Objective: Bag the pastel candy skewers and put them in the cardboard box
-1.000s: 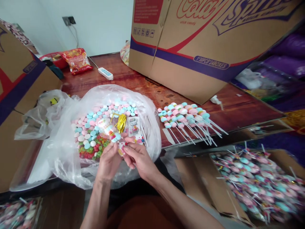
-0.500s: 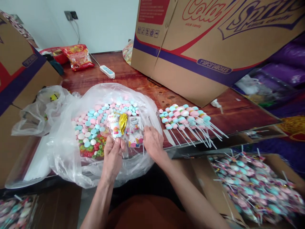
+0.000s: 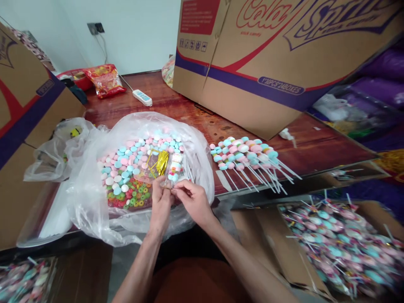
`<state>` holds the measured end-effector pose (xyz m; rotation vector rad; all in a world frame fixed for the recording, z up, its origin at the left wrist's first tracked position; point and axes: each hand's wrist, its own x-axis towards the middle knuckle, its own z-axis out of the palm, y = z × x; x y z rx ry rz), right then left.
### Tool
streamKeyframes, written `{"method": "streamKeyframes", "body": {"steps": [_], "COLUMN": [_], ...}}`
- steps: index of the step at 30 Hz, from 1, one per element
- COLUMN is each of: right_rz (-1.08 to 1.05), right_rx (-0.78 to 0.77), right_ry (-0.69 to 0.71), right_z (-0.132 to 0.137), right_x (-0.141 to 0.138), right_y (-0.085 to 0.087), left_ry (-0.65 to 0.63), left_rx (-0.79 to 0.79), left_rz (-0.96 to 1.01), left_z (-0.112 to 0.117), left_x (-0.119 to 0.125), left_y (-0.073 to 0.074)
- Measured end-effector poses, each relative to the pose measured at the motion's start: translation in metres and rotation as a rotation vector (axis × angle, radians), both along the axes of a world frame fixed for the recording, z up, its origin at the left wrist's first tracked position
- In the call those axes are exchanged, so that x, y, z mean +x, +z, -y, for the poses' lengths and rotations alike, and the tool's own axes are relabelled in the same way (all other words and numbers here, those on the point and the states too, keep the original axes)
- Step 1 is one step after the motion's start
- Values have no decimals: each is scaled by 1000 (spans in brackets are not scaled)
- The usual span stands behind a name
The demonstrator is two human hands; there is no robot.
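My left hand (image 3: 161, 200) is closed around the lower end of a candy skewer (image 3: 175, 166) in a clear wrapper, its pink, white and blue pieces pointing away from me. Close against it, my right hand (image 3: 192, 198) pinches thumb and forefinger at the wrapper's neck; what lies between the fingertips is too small to make out. Just left of the skewer is a bundle of gold twist ties (image 3: 162, 163). Around them, a large clear plastic bag (image 3: 202, 147) lies spread, holding loose pastel candies (image 3: 124, 162) and coloured gummy rings (image 3: 129, 194). White sticks (image 3: 187, 168) show beside the skewer.
Unwrapped candy skewers (image 3: 244, 153) are stacked to the right on the wooden table (image 3: 167, 99). A big carton (image 3: 252, 84) stands behind them, another carton (image 3: 28, 113) at left. Below right, an open box (image 3: 337, 248) is full of wrapped skewers. A white thermometer (image 3: 142, 97) lies farther back.
My right hand has come left from the bag's right side to meet my left hand at the wrapped skewer. My left hand has moved slightly right and down, with the skewer now lying over the printed packet.
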<state>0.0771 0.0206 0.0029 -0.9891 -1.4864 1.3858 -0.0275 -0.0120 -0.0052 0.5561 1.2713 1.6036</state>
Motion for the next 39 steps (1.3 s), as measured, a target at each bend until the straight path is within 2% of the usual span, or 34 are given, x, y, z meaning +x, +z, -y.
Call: {"method": "streamKeyframes", "body": {"steps": [2,4,6,11,14,18,24,28,31,34,37,39], "right_rz": [-71,-157,-202,-82,-25,-48,-6,-51,-143,-207,-104,30], "right_rx": [-129,-253,-310,-152,-79,-73,-17,-16,-83,-77,71,226], "right_ry": [-42,-61,-83,-195,-175,-50,-138,-122,-61,28,121,103], "right_z": [-1,-3,-5,-1,3,4,2,3,3,0,-6,-8], "right_x": [-5,-7,-7,-5,-2,4,5,3,6,14,24,28], "right_y": [-4,-6,-6,-1,1,0,-8,-11,-5,7,17,18], "left_ry": [7,-45,-106,-138,-120,-74,-90,-103,-178,-343,-460,-448], "left_rx": [17,49,80,140,129,87,81,54,-12,-90,-138,-117], "left_rz": [-63,-81,-49,84,72,154,148,215,374,618,717,616], "left_z": [3,4,4,3,1,-4,-6,-6,-6,-3,-1,0], "left_x": [3,4,3,3,4,4,8,9,4,-2,-1,4], "left_y": [-1,1,3,6,7,8,6,10,18,26,30,29]}}
